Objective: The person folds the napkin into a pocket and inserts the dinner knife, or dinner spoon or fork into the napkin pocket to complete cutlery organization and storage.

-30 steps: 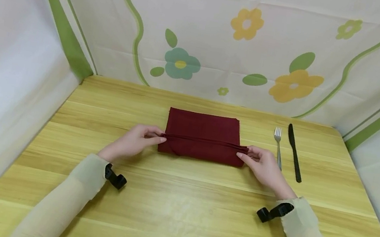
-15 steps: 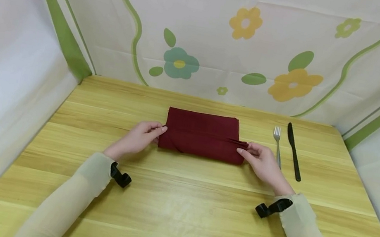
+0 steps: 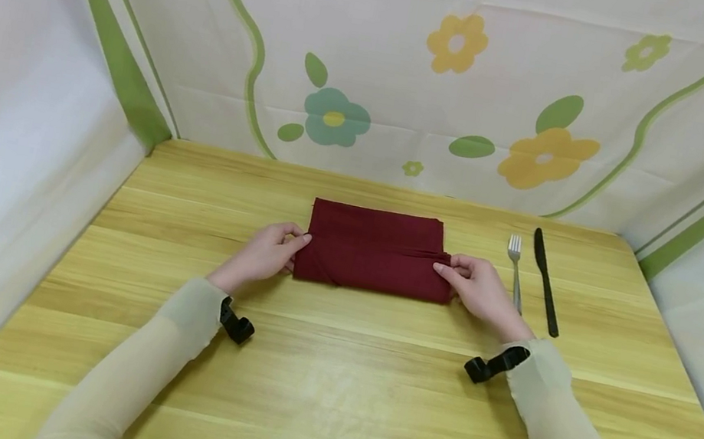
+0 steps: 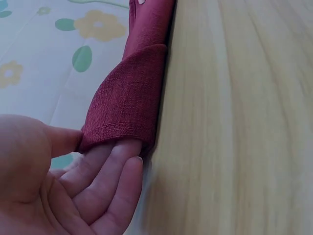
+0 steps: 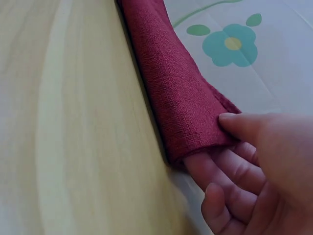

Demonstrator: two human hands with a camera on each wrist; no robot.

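Note:
A dark red cloth napkin (image 3: 372, 266), folded into a wide rectangle, lies on the wooden table with its near part turned up as a flap. My left hand (image 3: 266, 250) pinches the flap's left end, thumb on top. In the left wrist view, fingers of that hand (image 4: 98, 181) reach inside the fold of the napkin (image 4: 127, 98). At the opposite end my right hand (image 3: 479, 287) pinches the flap's right corner. The right wrist view shows the thumb over the napkin (image 5: 171, 83) and fingers of the right hand (image 5: 244, 171) tucked under the layers.
Right of the napkin lie a silver fork (image 3: 514, 274) and a black knife (image 3: 546, 283), nearly parallel. The wooden table (image 3: 323, 393) ends at a white curtain (image 3: 392, 63) with printed flowers behind it. White cloth also hangs at both sides.
Both hands have moved slightly away from me, carrying the napkin's flap edge farther over the rest of the cloth. The right hand has also shifted left. Fork and knife lie as before.

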